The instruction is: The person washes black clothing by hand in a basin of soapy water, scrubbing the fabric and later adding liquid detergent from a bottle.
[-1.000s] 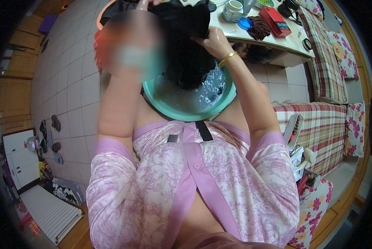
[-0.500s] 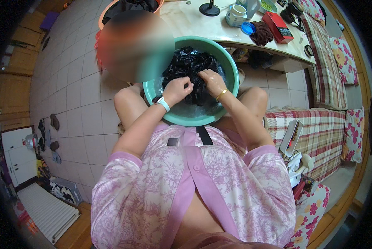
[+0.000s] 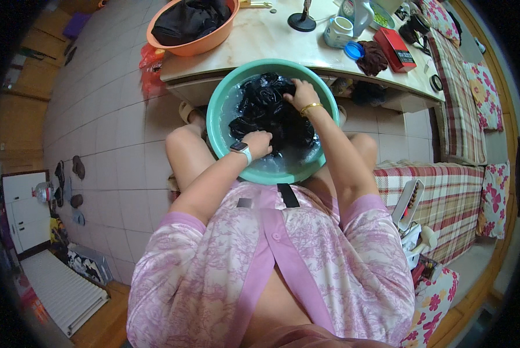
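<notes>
A round green basin (image 3: 216,110) stands between my knees with water and wet black cloth (image 3: 266,107) in it; the garment's kind does not show. My left hand (image 3: 257,144), wearing a watch with a pale band, is closed on the near left part of the cloth, its fingers curled and partly hidden. Farther off, at the basin's right side, my right hand (image 3: 302,94) with a gold bracelet grips the bunched cloth, the fingertips sunk in its folds.
Beyond the basin is a marble-topped table (image 3: 254,35). It bears an orange basin (image 3: 213,40) with black cloth, a white jar (image 3: 337,33), a blue lid (image 3: 354,50), a brown cloth (image 3: 372,58) and a red box (image 3: 394,50). A plaid-covered seat (image 3: 457,197) is at my right.
My hands have moved apart: the left nearer to me, the right farther away. The cloth has shifted and bunched up. The blurred patch at the upper left is gone, showing the orange basin.
</notes>
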A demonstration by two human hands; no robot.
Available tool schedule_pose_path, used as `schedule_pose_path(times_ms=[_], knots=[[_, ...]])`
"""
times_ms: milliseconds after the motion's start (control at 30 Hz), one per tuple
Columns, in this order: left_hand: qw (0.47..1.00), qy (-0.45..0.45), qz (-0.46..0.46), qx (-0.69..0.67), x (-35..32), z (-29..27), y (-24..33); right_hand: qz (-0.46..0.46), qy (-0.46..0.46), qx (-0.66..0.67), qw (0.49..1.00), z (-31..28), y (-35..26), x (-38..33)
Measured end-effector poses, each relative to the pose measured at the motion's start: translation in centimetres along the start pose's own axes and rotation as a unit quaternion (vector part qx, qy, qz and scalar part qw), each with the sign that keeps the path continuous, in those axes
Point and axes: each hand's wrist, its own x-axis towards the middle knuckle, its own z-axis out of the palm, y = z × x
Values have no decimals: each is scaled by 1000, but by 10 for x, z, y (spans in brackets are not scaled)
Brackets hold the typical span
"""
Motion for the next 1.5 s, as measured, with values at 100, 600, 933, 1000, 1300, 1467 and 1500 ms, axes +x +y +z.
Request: schedule_pose_path(times_ms=[100, 600, 933, 1000, 1300, 1467, 1500], knots=[[999, -38, -10, -7, -3, 3, -2, 32, -49, -8, 998, 10, 0, -3], [895, 186, -189, -358, 9, -52, -8, -338, 94, 129, 927, -7, -51, -111], [723, 227, -83, -648, -36, -21, -19, -91, 80, 234, 965, -3, -34, -96], [684, 206, -107, -691, -42, -27, -11, -90, 2, 233, 968, 7, -27, -87], [554, 241, -176, -777, -54, -33, -11, 16, 79, 407, 910, -5, 21, -68], [504, 153, -155, -836, -48, -19, -26, 41, 91, 560, 822, -4, 24, -70], [468, 114, -142, -865, -47, -17, -31, 29, 74, 598, 798, -7, 21, -75]])
